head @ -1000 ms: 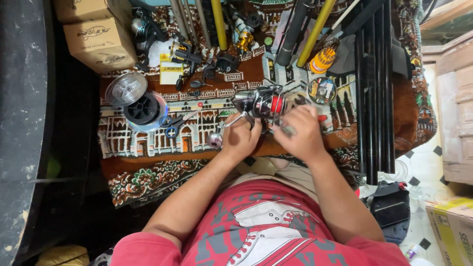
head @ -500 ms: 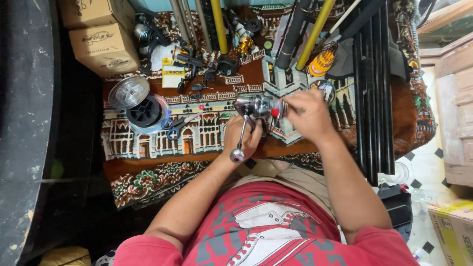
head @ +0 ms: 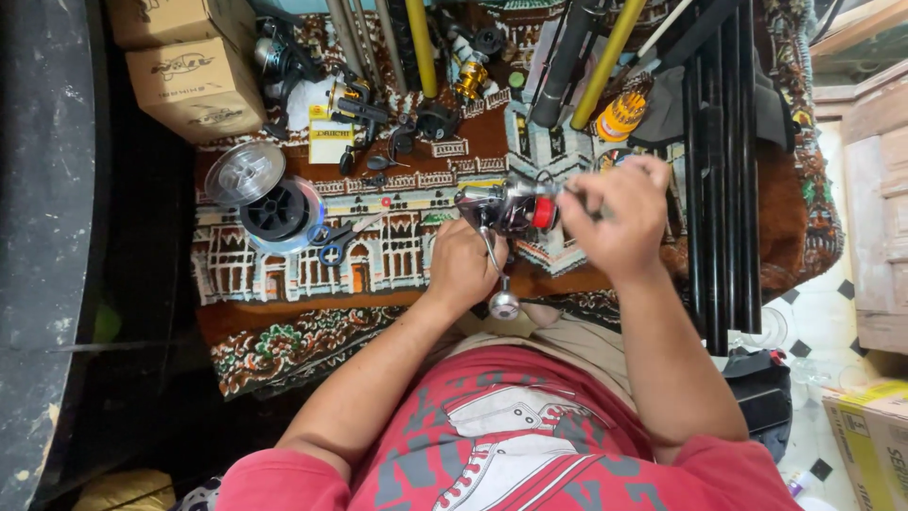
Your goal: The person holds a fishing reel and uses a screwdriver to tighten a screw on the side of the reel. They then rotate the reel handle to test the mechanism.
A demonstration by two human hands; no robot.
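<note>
**Spinning reel held over a crowded patterned rug**

A silver and black fishing reel (head: 506, 210) with a red band sits above the middle of a brown rug (head: 284, 326) woven with building motifs, gripped between a person's two hands. The left hand (head: 463, 265) wraps the reel's underside, fingers closed around its stem, while the crank handle and its round knob (head: 503, 305) hang down toward the person's lap. The right hand (head: 615, 213) is at the reel's red-banded spool end, fingertips pinched together there; whether they grip the spool itself or a strand of line is hard to tell from this height.

Just left of the reel lie blue-handled scissors (head: 336, 241), and beyond them a dark line spool (head: 279, 213) with a clear spool (head: 244, 172) touching its upper edge. Behind the reel, the far side of the rug is thick with small reel parts, a yellow card (head: 328, 142) and an orange spool (head: 621, 115). Yellow and grey rod sections (head: 421, 47) angle in from the top, and a bundle of black rods (head: 719, 180) runs down the rug just beside the right forearm, hemming that side in. Two cardboard boxes (head: 194, 80) stand at the upper left corner, off the rug. The person wears a red printed shirt (head: 511, 445).
</note>
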